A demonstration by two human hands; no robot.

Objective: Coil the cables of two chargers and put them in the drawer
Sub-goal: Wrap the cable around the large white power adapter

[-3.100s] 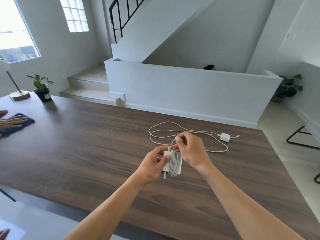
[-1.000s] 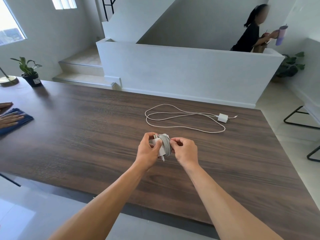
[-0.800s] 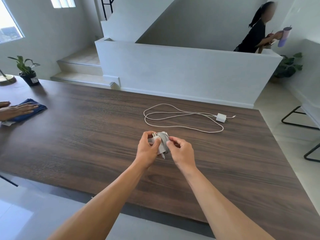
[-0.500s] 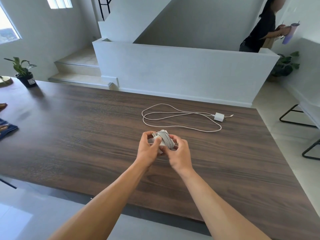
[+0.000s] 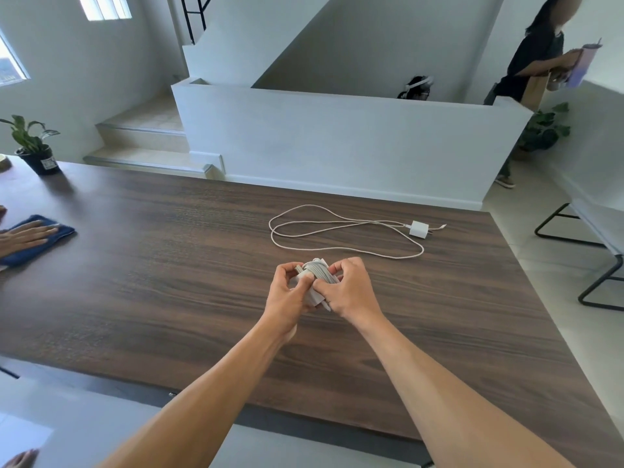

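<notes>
Both hands on wrapped charger [image 5: 315, 282] | left hand [image 5: 287, 295] pinching it | right hand [image 5: 349, 290] curled round cable turns

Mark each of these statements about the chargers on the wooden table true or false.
1. Both hands, left hand and right hand, hold the white charger wrapped in its cable. True.
2. The second white charger with the loose cable is already coiled. False: its cable lies in loose loops on the dark wooden table.
3. The loose charger lies beyond the hands. True.
4. The small potted green plant stands beside the loose charger. False: it stands at the far left corner.
</notes>
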